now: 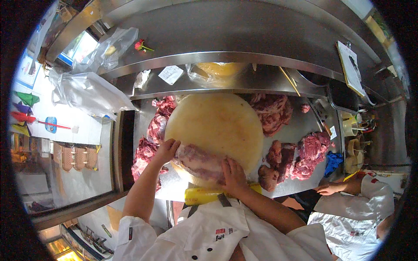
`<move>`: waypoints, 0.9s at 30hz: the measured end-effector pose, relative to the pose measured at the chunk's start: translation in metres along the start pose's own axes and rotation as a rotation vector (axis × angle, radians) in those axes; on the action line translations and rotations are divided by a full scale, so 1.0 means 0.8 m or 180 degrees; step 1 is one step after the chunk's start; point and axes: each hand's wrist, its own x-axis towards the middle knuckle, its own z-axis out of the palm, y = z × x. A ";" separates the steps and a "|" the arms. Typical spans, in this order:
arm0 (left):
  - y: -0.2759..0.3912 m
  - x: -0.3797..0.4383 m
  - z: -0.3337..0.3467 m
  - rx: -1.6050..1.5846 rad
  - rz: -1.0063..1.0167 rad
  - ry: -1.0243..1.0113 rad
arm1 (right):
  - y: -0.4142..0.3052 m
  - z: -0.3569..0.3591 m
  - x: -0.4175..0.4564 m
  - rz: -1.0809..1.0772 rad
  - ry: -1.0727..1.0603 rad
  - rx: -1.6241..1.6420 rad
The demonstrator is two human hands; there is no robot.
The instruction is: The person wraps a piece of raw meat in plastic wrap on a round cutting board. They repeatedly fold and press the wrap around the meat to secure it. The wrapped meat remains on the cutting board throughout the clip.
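A thick roll of raw meat in clear plastic film lies across the near part of a round, pale cutting block. My left hand has its fingers curled on the film at the roll's left end. At the other end, the fingers of my right hand are bent over the top of the roll. Between the block and my white jacket sits a yellow roll of cling film; my right forearm crosses over part of it.
Raw meat pieces crowd the block's left. A large cut and more chunks lie right on the steel table. A long knife rests farther back. Above is a steel shelf. A co-worker's hand is at right.
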 end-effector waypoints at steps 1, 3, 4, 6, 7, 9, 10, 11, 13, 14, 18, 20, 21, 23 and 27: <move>-0.002 0.001 0.001 -0.0135 0.0067 0.0034 | 0.002 0.004 -0.002 0.0018 0.0001 -0.0025; -0.011 0.005 0.006 -0.0404 0.0199 0.0104 | 0.003 0.004 -0.003 0.0114 -0.0091 -0.0039; -0.032 0.006 0.010 -0.0456 0.0185 0.0166 | -0.003 -0.001 -0.001 0.0183 -0.0188 -0.0016; -0.063 0.009 0.021 -0.0757 0.0110 0.0260 | -0.006 -0.003 0.000 0.0255 -0.0279 0.0002; -0.066 0.009 0.025 -0.1010 0.0050 0.0301 | -0.006 -0.002 -0.002 0.0258 -0.0274 -0.0001; -0.061 0.007 0.037 -0.1918 -0.0206 0.0352 | -0.004 0.001 -0.003 0.0235 -0.0225 0.0005; -0.056 0.006 0.038 -0.1784 -0.0348 0.0369 | -0.002 0.002 -0.003 0.0209 -0.0181 0.0014; -0.051 0.007 0.037 -0.1650 -0.0490 0.0387 | -0.001 0.003 -0.003 0.0180 -0.0138 0.0022; -0.039 0.004 0.033 -0.0933 -0.0404 0.0622 | -0.004 -0.003 0.000 0.0172 -0.0134 0.0103; -0.032 0.002 0.033 -0.0351 -0.0183 0.0811 | -0.005 -0.006 0.001 0.0169 -0.0132 0.0143; -0.001 0.000 0.025 0.0601 0.0137 0.0937 | -0.002 -0.008 0.000 0.0150 -0.0154 0.0149; 0.018 -0.002 0.021 0.0739 0.0029 0.0870 | 0.003 0.002 -0.006 0.0165 -0.0084 0.0023; 0.022 -0.004 0.020 0.0807 -0.0039 0.0850 | 0.003 0.001 -0.006 0.0165 -0.0108 0.0019; -0.012 0.001 0.024 0.0369 0.0145 0.0878 | -0.002 -0.002 -0.004 0.0146 -0.0154 0.0027; -0.082 -0.001 0.001 -0.2383 -0.0933 0.0637 | -0.008 -0.006 -0.002 0.0214 -0.0149 0.0135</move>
